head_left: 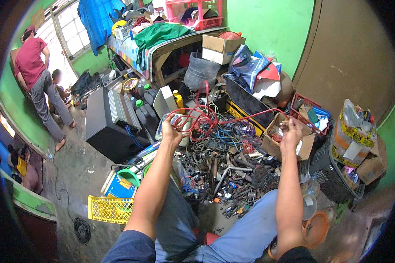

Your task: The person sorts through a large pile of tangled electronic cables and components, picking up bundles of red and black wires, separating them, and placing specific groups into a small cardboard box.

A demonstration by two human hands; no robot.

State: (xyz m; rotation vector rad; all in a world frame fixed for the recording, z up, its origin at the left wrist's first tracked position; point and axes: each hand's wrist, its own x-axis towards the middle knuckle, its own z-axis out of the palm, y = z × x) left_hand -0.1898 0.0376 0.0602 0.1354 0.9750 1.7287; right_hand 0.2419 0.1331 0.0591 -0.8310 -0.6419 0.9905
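A loosely looped red cable (pixel 210 119) hangs in the air in front of me. My left hand (pixel 172 133) is closed round its loops at the left. One length of it stretches across to my right hand (pixel 290 135), whose fingers are pinched on the cable near its end. Below the cable lies a big heap of tangled wires, tools and small metal parts (pixel 232 175), which neither hand touches. An open cardboard box (pixel 309 147) stands beside my right hand, with red wire inside.
A black speaker-like cabinet (pixel 103 120) and dark bottles (pixel 147 115) stand to the left, with a yellow crate (pixel 98 208) nearer. Black basket (pixel 333 175) and orange bowl (pixel 317 230) are at the right. Another person (pixel 33 65) stands far left; someone sits beyond.
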